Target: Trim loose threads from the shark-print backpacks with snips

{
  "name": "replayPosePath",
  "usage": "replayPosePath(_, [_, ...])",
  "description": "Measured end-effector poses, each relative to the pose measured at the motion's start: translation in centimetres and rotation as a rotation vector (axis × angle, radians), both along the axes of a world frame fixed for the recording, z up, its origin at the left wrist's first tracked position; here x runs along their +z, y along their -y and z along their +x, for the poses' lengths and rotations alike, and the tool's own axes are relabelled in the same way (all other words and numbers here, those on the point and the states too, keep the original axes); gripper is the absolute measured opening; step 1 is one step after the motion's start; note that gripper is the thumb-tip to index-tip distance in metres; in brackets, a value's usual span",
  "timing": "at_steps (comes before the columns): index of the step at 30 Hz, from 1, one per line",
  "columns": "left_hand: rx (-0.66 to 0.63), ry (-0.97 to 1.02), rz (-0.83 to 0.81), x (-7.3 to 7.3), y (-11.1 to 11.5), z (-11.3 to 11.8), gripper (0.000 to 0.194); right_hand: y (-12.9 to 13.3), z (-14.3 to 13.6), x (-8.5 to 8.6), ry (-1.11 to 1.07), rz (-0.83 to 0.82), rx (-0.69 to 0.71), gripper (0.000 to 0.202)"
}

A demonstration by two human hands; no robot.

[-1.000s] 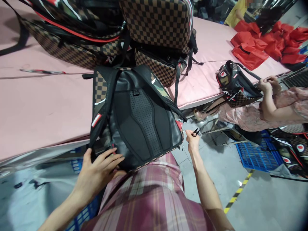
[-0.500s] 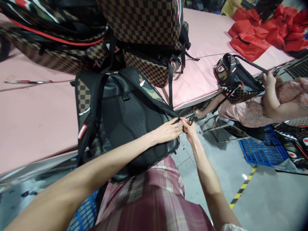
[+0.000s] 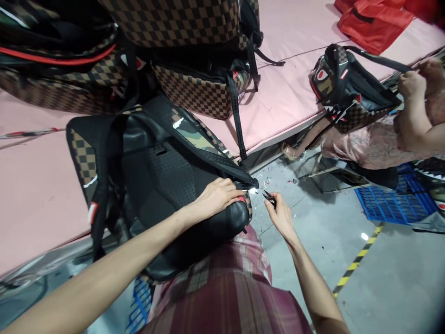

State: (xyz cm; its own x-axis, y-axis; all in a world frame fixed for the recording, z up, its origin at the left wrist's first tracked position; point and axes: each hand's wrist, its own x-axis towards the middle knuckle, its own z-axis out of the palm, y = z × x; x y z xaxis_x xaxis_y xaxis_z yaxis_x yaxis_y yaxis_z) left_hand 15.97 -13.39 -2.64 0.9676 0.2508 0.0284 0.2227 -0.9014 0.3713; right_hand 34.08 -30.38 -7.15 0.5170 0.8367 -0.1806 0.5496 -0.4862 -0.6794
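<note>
A black backpack (image 3: 174, 171) with brown checkered and camouflage side panels rests on my lap and against the table edge, its padded back facing up. My left hand (image 3: 217, 198) grips it near the lower right corner, fingers closed by the end of a shoulder strap (image 3: 222, 162). What lies under those fingertips is partly hidden. In my right hand (image 3: 281, 214) is a small dark pair of thread snips (image 3: 270, 198), the blades pointing toward the strap's buckle end and a short gap away from it.
Several checkered bags (image 3: 194, 90) are piled on the pink table (image 3: 31, 185). To the right, a person's hand (image 3: 412, 86) pulls a strap of another backpack (image 3: 347, 88). Red fabric pieces (image 3: 378, 25) lie farther back. A blue crate (image 3: 399, 195) and a striped floor line (image 3: 358, 260) show below.
My hands have come apart: the right moved down and away from the strap end with the snips, the left slid left and down along the backpack. The view has shifted too.
</note>
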Motion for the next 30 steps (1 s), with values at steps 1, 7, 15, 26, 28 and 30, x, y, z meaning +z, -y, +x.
replayPosePath(1, [-0.011,-0.018,0.023,0.1,0.1,0.3,0.031,0.2,-0.2,0.1,0.041,0.004,0.020,0.036])
replayPosePath(7, [-0.037,-0.125,0.118,0.8,1.6,2.4,0.023,0.3,-0.6,-0.4,0.126,0.054,0.033,0.030])
replayPosePath(15, [0.223,-0.125,-0.074,-0.5,2.2,2.2,0.018,0.1,-1.2,0.1,0.215,0.110,0.126,0.030])
replayPosePath(26, [0.328,-0.075,-0.176,-0.7,1.8,2.0,0.024,-3.0,-1.6,2.5,0.554,0.144,0.459,0.021])
replayPosePath(28, [0.335,-0.076,-0.171,-0.8,1.9,2.2,0.024,-3.5,-1.6,2.9,0.604,0.124,0.500,0.019])
replayPosePath(30, [0.344,-0.076,-0.175,-0.9,2.0,2.4,0.023,-4.0,-1.5,3.3,0.603,0.109,0.539,0.018])
